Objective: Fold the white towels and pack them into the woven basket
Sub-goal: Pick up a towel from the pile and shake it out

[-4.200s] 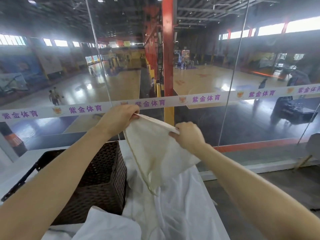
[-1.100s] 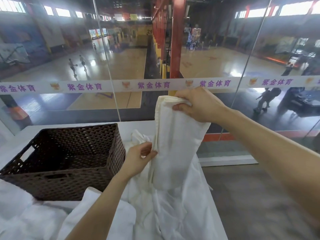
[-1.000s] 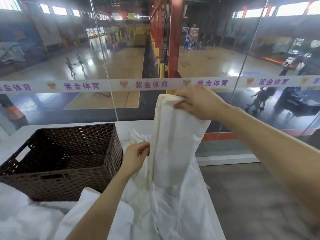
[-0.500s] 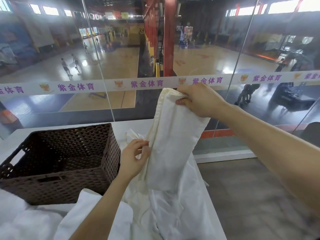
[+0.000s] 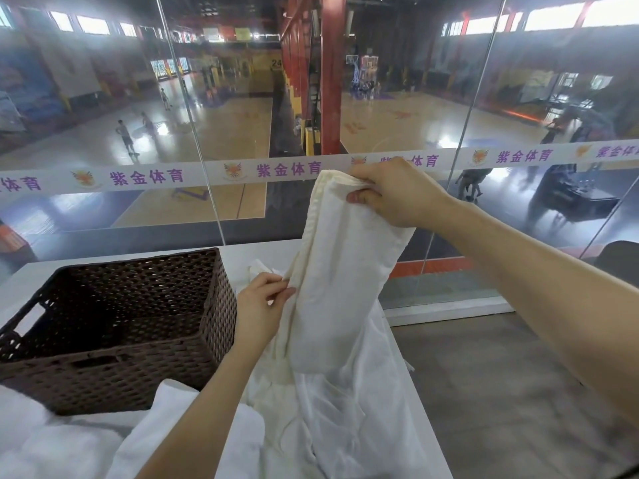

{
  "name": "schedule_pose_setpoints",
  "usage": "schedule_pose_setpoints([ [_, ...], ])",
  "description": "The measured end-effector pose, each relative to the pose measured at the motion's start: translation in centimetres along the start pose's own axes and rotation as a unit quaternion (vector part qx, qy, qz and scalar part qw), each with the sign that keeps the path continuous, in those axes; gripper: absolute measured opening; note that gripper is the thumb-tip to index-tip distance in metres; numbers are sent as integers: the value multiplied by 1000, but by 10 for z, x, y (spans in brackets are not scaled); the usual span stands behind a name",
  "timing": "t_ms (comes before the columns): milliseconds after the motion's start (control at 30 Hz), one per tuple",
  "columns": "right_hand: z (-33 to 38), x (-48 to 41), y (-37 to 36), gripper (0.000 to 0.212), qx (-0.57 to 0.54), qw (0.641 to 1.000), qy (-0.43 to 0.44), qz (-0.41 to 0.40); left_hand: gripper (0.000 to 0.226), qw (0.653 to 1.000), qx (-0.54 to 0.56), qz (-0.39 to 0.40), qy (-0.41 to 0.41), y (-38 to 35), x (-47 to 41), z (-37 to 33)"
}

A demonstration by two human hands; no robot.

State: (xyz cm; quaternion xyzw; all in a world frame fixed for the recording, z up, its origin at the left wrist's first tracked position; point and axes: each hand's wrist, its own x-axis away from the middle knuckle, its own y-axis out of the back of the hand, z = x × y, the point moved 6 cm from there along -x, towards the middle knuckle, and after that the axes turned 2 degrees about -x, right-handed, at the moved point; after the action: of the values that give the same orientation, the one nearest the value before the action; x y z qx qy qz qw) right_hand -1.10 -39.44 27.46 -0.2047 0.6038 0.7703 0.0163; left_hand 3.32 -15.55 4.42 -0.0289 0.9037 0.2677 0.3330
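- A white band (image 5: 193,174) ran across the glass panels (image 5: 86,98) and carried the purple characters "紫金体育", repeated along its length.
- Complete instances were legible left of centre, at centre and at right.
- At the left frame edge, only "体育" was in view.
- One instance was partly covered by the right hand (image 5: 397,193) and the white towel (image 5: 342,271); only "体育" could be read beside the hand.
- At the right frame edge, the text was cut off after "紫金体".
- An orange and yellow winged emblem (image 5: 235,170) preceded each instance; any lettering in it was too small to read.
- The number "24" (image 5: 275,63) stood on the yellow wall (image 5: 257,69) at the far end of the hall.
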Motion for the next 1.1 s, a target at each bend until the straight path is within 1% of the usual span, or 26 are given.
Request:
schedule_pose_setpoints([
  [67,1,-1,-2,9,-1,1000,-3,-5,14,997,39,-20,70,1,-1,8],
  [133,4,-2,-5,8,0,1000,1,-8,18,988,86,-32,121,1,0,12],
  [200,8,-2,-6,4,-4,1000,10,-9,34,975,145,-31,166,1,2,18],
  [233,10,-2,-6,6,-6,1000,15,-12,42,970,168,-18,175,0,4,21],
  [267,13,-2,-6,9,-7,1000,23,-15,44,970,173,6,171,-2,5,24],
  [300,14,-1,-6,8,-8,999,30,-15,37,976,150,36,157,-4,6,26],
  [367,18,0,-8,5,-4,999,45,-13,14,984,89,83,130,-10,10,31],
  [400,20,1,-9,7,0,999,52,-10,11,984,76,92,130,-12,13,33],
  [467,21,3,-9,13,6,998,56,-9,23,986,54,87,133,-14,17,32],
  [533,19,5,-7,13,8,998,55,-16,37,989,36,72,122,-13,22,28],
  [567,17,5,-6,13,10,998,53,-17,39,991,18,66,112,-13,25,26],
  [600,15,6,-4,12,11,999,48,-17,38,994,-10,62,92,-12,27,25],
  [667,11,8,-2,13,5,999,43,-16,35,995,-65,73,15,-12,32,18],
  [700,9,9,-2,13,3,999,42,-15,34,993,-80,82,-29,-14,33,16],
  [733,8,9,-2,12,1,999,40,-13,34,991,-81,92,-54,-16,36,16],
  [767,7,10,-3,13,1,999,39,-11,34,991,-69,99,-48,-18,38,18],
  [833,6,10,-4,14,1,999,42,-10,32,994,-22,110,4,-19,42,22],
  [900,7,10,-5,15,6,999,45,-9,25,990,22,133,29,-25,48,19],
  [933,8,10,-5,15,10,999,47,-9,29,988,32,147,35,-29,51,16],
  [1000,10,10,-3,15,15,999,50,-12,47,984,29,166,51,-37,55,15],
  [1033,11,10,-1,15,16,998,52,-18,47,985,18,163,58,-41,56,17],
  [1100,11,11,3,12,20,998,55,-27,32,987,-5,150,63,-47,56,21],
])
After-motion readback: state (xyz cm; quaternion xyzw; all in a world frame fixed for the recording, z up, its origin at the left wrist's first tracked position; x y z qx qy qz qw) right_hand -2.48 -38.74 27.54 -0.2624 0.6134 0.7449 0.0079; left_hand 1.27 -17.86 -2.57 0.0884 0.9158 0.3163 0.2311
